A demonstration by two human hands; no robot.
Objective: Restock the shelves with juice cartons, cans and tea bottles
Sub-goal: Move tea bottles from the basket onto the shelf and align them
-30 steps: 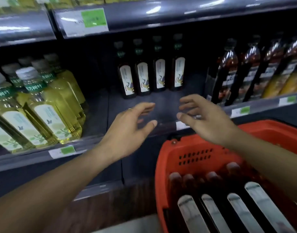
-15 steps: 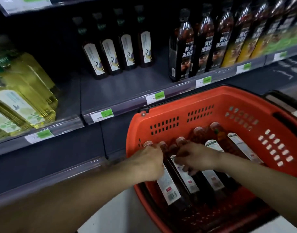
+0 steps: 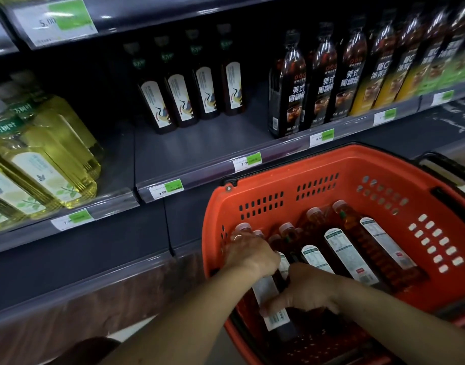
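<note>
At far left, clear plastic bottles of pale yellow-green tea (image 3: 45, 164) stand crowded on a dark grey metal shelf (image 3: 199, 151). Further along the same shelf, four slim dark tea bottles with white crane labels (image 3: 189, 93) stand in a row at the back, with bare shelf in front of them. To their right stand tall black-labelled coffee bottles (image 3: 315, 83), then yellow- and green-labelled ones. Below the shelf edge sits an orange plastic shopping basket (image 3: 292, 185) holding more dark tea bottles with white labels (image 3: 342, 248), lying side by side, pale caps towards the shelf.

Both hands are down in the basket. The left hand (image 3: 248, 252), a ring on one finger, has its grip curled over the upper part of the nearest-left lying bottle (image 3: 272, 293). The right hand (image 3: 309, 288) wraps the lower body of what looks like the same bottle — though it may be on a neighbour; the blur leaves this unsure.

The step in hand appears to be picking stock out of the basket. The next move likely calls for lifting the bottle clear of its neighbours, turning it upright and setting it in the bare space before the matching row — label facing outward
</note>
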